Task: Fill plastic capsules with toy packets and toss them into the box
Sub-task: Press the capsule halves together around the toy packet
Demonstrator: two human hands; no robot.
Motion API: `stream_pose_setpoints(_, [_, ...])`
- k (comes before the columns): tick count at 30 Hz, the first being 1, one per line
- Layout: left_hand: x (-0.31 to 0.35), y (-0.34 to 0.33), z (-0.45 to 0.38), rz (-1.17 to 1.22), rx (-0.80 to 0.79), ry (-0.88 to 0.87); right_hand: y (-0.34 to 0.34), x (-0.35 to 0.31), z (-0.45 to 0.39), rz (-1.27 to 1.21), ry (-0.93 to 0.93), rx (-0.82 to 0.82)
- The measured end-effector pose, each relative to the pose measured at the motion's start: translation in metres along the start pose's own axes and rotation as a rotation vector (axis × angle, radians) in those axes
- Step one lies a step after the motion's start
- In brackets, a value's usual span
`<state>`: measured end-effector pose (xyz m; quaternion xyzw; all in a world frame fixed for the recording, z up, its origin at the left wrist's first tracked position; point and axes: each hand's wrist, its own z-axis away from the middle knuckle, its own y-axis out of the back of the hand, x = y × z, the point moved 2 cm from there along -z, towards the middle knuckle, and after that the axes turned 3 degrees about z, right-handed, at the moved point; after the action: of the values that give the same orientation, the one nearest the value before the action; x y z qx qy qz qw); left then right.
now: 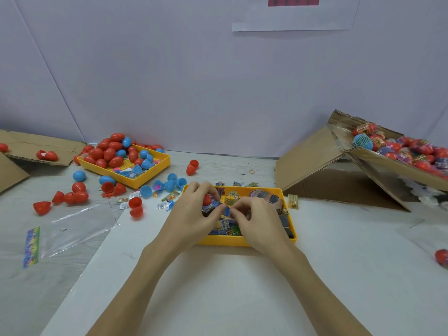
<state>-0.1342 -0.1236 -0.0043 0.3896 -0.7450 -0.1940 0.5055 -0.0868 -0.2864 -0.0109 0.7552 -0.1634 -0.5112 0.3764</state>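
Head view: both hands meet over the near yellow tray (244, 241), which holds a jumble of toy packets (226, 225) under and just beyond the fingers. The left hand (194, 212) has its fingers curled round a red capsule half (206, 199), which shows between the index finger and the thumb; a blue-and-white packet edge (210, 206) sits against the capsule, just below it. The right hand (254, 217) has its thumb and forefinger closed together in a pinch at the left hand's fingertips, on something small and blue (226, 210) (too small to tell whether packet or capsile part is not clear; I cannot tell which). The other right fingers are loosely curled above the tray.

Left of the left hand and farther off, a second yellow tray (143, 181) holds red and blue capsules (109, 151), piled toward its far corner. Loose red and blue capsule halves (169, 184) and a few packets lie on the table (242, 287) between that tray and the left hand. A clear plastic bag (80, 229) lies flat, well to the left of the left wrist.

Right of the right hand and beyond it, a tilted cardboard box (312, 161) holds filled capsules (412, 151) in its raised upper part. One packet (292, 201) lies just beside the near tray's far right corner.
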Motion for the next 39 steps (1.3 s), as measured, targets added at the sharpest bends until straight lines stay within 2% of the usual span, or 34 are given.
stream_pose_setpoints(4, [0.0, 0.005, -0.001, 0.125, -0.014, 0.089, 0.009, 0.001, 0.001, -0.181, 0.037, 0.069])
stream_pose_setpoints(9, [0.003, 0.008, -0.002, 0.297, 0.016, 0.181, 0.009, 0.0, 0.002, -0.234, 0.084, 0.032])
stream_pose_setpoints(14, [0.003, 0.01, -0.003, 0.314, 0.026, 0.208, 0.011, -0.002, 0.001, -0.411, -0.007, 0.04])
stream_pose_setpoints(18, [0.005, 0.008, -0.001, 0.26, 0.004, 0.127, 0.008, -0.001, 0.003, -0.342, 0.079, 0.047])
stream_pose_setpoints(26, [0.006, 0.007, 0.0, 0.312, -0.099, 0.106, 0.011, 0.004, 0.002, -0.303, 0.075, -0.036])
stream_pose_setpoints(29, [0.004, 0.006, -0.001, 0.549, -0.198, 0.276, 0.014, 0.006, 0.001, -0.393, 0.014, 0.042])
stream_pose_setpoints(31, [0.001, 0.009, -0.001, 0.64, -0.192, 0.339, 0.017, 0.008, 0.0, -0.469, -0.037, 0.109])
stream_pose_setpoints(36, [0.006, 0.008, 0.003, 0.625, -0.184, 0.232, 0.016, 0.01, 0.002, -0.578, -0.106, 0.168])
stream_pose_setpoints(39, [0.009, 0.006, 0.002, 0.661, -0.119, 0.226, 0.016, 0.01, 0.003, -0.591, -0.105, 0.174])
